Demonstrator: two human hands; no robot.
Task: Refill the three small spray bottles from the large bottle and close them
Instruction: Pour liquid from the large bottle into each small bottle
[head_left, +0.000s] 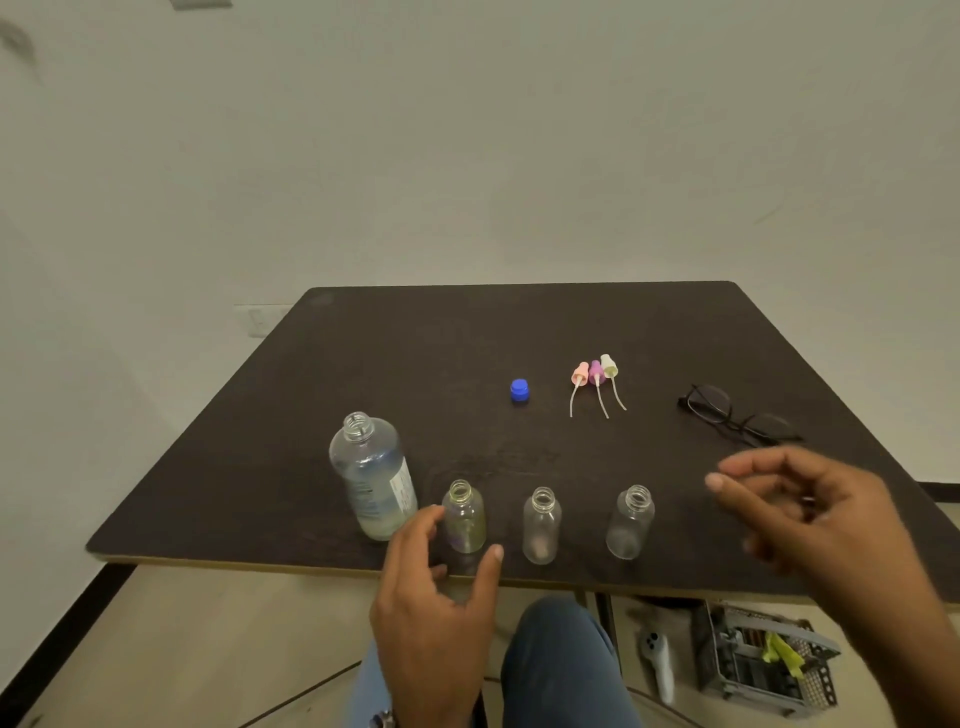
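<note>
A large clear bottle stands uncapped near the front left of the dark table. Its blue cap lies farther back. Three small clear bottles stand open in a row along the front edge: left, middle, right. Three spray heads with tubes, peach, pink and cream, lie behind them. My left hand is spread around the left small bottle, thumb and finger on either side of it. My right hand hovers blurred to the right, fingers loosely curled, holding nothing.
Black-framed glasses lie at the table's right. Under the table on the floor are a white controller and a metal basket of tools. My knees in blue jeans are at the front edge.
</note>
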